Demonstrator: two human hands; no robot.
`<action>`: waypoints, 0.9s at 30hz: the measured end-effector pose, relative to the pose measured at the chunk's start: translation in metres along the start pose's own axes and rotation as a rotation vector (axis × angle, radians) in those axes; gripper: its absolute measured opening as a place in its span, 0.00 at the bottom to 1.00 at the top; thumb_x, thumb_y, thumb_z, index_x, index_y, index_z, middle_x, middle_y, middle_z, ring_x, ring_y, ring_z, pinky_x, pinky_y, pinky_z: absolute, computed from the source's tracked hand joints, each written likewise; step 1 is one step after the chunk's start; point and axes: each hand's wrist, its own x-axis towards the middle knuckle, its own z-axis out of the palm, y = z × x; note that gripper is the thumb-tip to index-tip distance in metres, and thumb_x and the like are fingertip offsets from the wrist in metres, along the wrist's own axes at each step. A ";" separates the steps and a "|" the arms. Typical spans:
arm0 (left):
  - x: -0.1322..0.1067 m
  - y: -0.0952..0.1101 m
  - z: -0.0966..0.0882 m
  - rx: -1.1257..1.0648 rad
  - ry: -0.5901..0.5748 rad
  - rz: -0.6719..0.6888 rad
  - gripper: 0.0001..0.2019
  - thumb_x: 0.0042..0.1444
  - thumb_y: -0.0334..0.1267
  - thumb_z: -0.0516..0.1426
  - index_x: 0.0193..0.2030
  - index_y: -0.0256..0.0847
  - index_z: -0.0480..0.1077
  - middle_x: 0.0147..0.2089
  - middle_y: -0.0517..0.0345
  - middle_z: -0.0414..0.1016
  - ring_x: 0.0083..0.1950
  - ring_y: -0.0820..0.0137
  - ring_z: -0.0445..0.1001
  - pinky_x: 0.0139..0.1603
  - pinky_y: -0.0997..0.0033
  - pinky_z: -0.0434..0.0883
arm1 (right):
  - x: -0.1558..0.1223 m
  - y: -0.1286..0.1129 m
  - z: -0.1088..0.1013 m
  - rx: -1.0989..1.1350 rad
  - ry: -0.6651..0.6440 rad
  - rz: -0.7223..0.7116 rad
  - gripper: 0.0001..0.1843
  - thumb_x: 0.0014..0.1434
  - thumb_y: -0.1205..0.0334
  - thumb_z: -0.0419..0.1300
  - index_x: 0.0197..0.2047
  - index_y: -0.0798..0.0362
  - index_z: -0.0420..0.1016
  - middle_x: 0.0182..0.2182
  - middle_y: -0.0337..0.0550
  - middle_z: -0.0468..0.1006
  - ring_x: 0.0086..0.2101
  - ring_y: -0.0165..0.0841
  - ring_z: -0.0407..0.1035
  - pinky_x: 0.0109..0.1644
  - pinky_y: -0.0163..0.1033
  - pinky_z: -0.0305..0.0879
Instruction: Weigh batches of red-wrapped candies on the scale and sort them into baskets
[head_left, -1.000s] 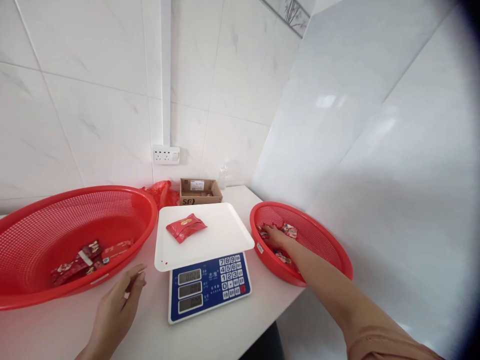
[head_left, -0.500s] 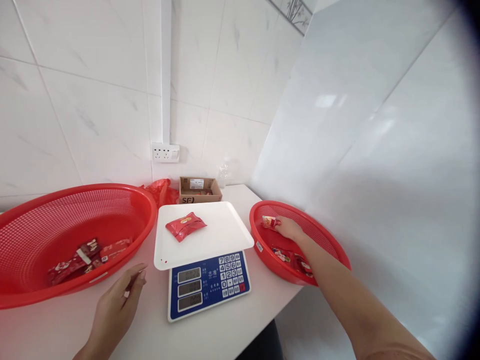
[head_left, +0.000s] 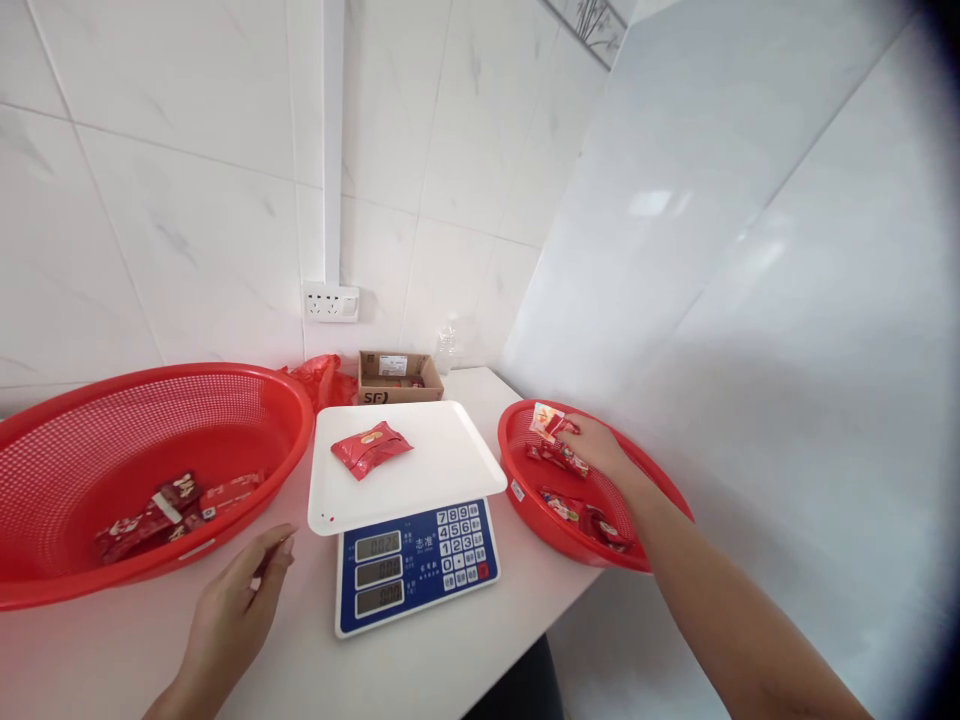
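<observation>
My right hand point(head_left: 598, 447) is over the right red basket point(head_left: 667, 497), its fingers closed on a red-and-white snack packet point(head_left: 550, 421). Below it, several more red packets point(head_left: 562, 507) lie in that basket. One plump red packet point(head_left: 371, 449) rests on the white pan point(head_left: 442, 470) of a digital scale point(head_left: 420, 570), whose top display seems to read 0.026. My left hand point(head_left: 236, 610) hovers over the table between the left basket and the scale, thumb and fingers drawn together, with nothing visible in them.
A larger red basket point(head_left: 247, 410) on the left holds several dark red packets point(head_left: 161, 510). Behind the scale are a cardboard box point(head_left: 400, 380), a red plastic bag point(head_left: 322, 380) and a clear plastic item point(head_left: 447, 345). White walls close off the back and right; a socket point(head_left: 331, 302) is mounted behind.
My right hand has risen slightly, bringing up the snack packet and showing more of it and of packets beneath. The left hand and the packet on the scale have stayed put.
</observation>
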 end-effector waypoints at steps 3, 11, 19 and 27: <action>0.000 0.005 -0.001 -0.008 0.009 0.022 0.17 0.53 0.53 0.51 0.38 0.44 0.71 0.29 0.58 0.77 0.29 0.69 0.77 0.26 0.76 0.72 | -0.014 -0.036 -0.001 0.012 0.031 -0.076 0.16 0.56 0.63 0.52 0.47 0.50 0.73 0.37 0.42 0.79 0.37 0.36 0.71 0.38 0.35 0.60; 0.000 0.014 -0.004 -0.027 0.032 0.078 0.16 0.56 0.51 0.49 0.38 0.42 0.70 0.28 0.57 0.76 0.28 0.71 0.75 0.26 0.76 0.71 | -0.072 -0.132 0.053 -0.216 -0.094 -0.805 0.25 0.58 0.72 0.47 0.56 0.47 0.69 0.54 0.41 0.73 0.45 0.38 0.68 0.49 0.44 0.62; 0.000 0.010 -0.004 -0.033 0.049 0.098 0.15 0.57 0.48 0.49 0.38 0.41 0.70 0.29 0.57 0.76 0.28 0.71 0.74 0.26 0.76 0.70 | -0.066 -0.151 0.062 -0.145 -0.011 -0.799 0.22 0.63 0.68 0.46 0.57 0.48 0.68 0.54 0.42 0.72 0.48 0.38 0.67 0.51 0.47 0.65; 0.000 0.012 -0.005 -0.034 0.051 0.104 0.14 0.57 0.48 0.49 0.38 0.41 0.70 0.28 0.57 0.76 0.27 0.71 0.74 0.25 0.76 0.70 | -0.082 -0.152 0.051 0.063 -0.230 -0.806 0.18 0.61 0.67 0.50 0.51 0.45 0.72 0.51 0.37 0.75 0.48 0.34 0.69 0.51 0.42 0.66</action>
